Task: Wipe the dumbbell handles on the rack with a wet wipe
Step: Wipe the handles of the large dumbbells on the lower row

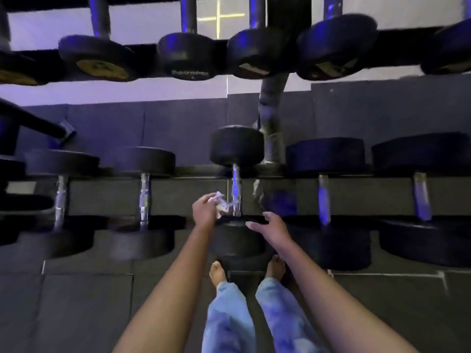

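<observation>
1. Head view puts the knurled chrome handle of the middle black rubber-headed dumbbell on the lower tier of the dark steel rack. It is straight ahead of me and runs away between its two heads.
2. My left hand pinches the crumpled white wet wipe in curled fingers. The wipe sits just beside the handle's left face, and blur keeps me from telling whether it touches.
3. My right hand lies on the near head's top edge, fingers fairly straight, gripping nothing.
4. To do this well, I'd wrap the wipe round the bar rather than dab one side. Then I'd stroke from head to head, twisting to reach the underside.
5. I'd press down with the right hand so the dumbbell can't roll in its cradle.
6. The left neighbour's handle and the right neighbour's handle flank it. I can't tell whether they've been wiped.
</observation>
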